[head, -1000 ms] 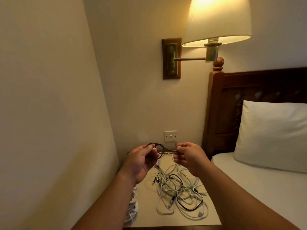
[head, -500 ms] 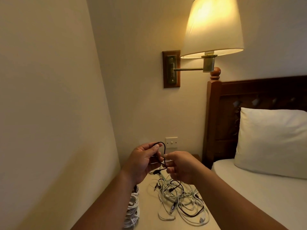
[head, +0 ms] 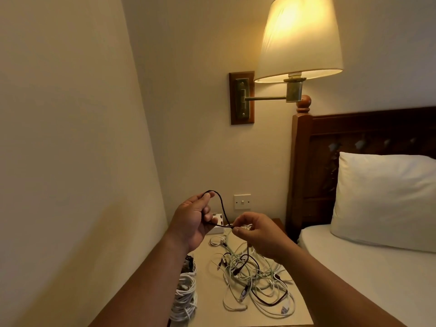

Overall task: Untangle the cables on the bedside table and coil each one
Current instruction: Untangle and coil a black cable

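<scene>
Pinching a thin black cord [head: 223, 209] mid-frame, left hand [head: 191, 224] is holding its loop up and right hand [head: 260, 234] is gripping the lower strand. Below them, white-and-black cable tangle [head: 256, 279] is lying on the cream bedside table [head: 208, 305].

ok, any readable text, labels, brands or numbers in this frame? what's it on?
None readable.
White box behind the left hand: dark marks, too blurred to read.
Wall switch: no text visible.
Cable plugs: too small to tell.
</scene>
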